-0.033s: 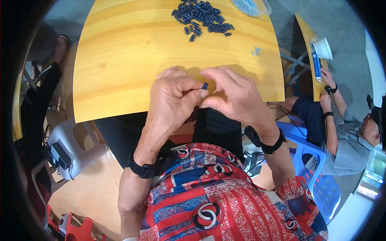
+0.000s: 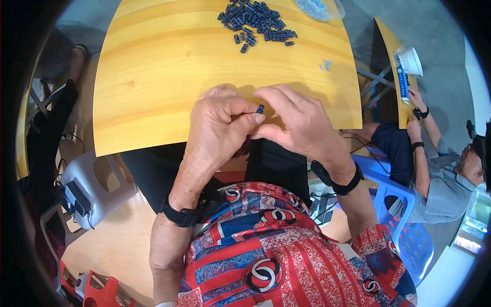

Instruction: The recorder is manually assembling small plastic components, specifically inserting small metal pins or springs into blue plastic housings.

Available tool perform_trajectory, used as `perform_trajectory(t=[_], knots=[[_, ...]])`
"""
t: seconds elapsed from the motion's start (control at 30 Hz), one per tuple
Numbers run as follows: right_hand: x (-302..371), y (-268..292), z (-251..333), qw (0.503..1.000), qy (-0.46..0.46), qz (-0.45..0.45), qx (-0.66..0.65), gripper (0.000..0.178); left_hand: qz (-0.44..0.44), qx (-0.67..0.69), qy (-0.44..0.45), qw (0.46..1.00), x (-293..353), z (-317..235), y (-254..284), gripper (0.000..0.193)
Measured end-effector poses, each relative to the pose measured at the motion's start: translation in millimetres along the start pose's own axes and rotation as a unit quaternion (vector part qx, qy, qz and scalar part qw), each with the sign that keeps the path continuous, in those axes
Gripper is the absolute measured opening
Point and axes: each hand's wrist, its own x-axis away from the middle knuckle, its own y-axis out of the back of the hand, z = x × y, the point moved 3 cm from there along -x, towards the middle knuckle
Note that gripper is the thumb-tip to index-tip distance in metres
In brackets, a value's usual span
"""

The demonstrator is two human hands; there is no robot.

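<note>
My left hand (image 2: 217, 125) is closed, pinching a small dark plastic piece (image 2: 260, 109) between thumb and forefinger, just over the table's near edge. Most of the piece is covered by the fingertips; only its dark end shows. Close beside it, my right hand (image 2: 304, 120) is open, thumb and forefinger curved apart around the piece without a visible grip on it. Farther off on the table lies a heap of similar dark plastic pieces (image 2: 255, 20), a few strewn at its near side. A little cluster of small silvery screw-like parts (image 2: 326, 65) lies to the right.
The yellow wooden table (image 2: 153, 97) ends just before my lap. A clear tub of small shiny parts (image 2: 314, 7) stands at its far right. Beyond, another person (image 2: 434, 174) sits by a second table with a white bucket (image 2: 410, 61). A grey stool (image 2: 97, 189) stands left, a blue chair (image 2: 386, 179) right.
My right hand has shifted very slightly to the left, toward the small dark piece. My left hand keeps its pinch on the piece.
</note>
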Motion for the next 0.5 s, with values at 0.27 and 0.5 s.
perform_trajectory(t=[0.27, 0.5], knots=[[-5, 0, 5, 0.984, 0.106, 0.052, 0.132, 0.031, 0.053, 0.080, 0.073, 0.993, -4, -9, 5, 0.006], [-2, 1, 6, 0.984, 0.128, 0.050, 0.113, 0.028, 0.095, 0.102, 0.157, 0.978, -2, -16, 7, 0.006]])
